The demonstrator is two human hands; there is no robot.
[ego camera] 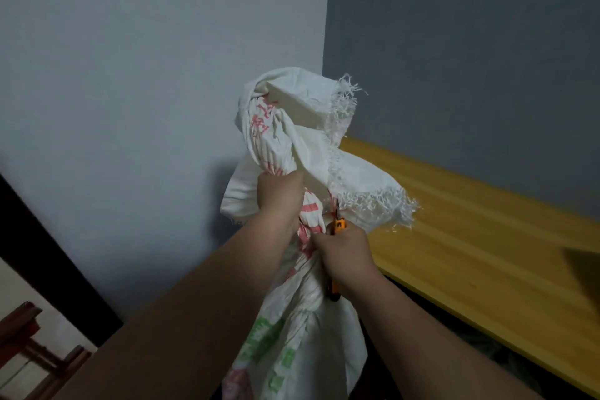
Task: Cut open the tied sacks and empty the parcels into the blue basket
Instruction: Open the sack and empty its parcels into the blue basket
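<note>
A white woven sack (292,312) with red and green print stands upright in front of me, its neck bunched and its frayed mouth (341,127) flopping open above. My left hand (279,201) grips the gathered neck from the left. My right hand (345,253) is closed around an orange utility knife (339,226), whose tip sits against the neck just right of my left hand. The tie itself is hidden in the folds. The blue basket is not in view.
A yellow wooden tabletop (487,237) runs along the grey wall (454,58) to my right, with a dark gap under it. A dark door frame (48,253) and a brown wooden stool (29,334) are at lower left.
</note>
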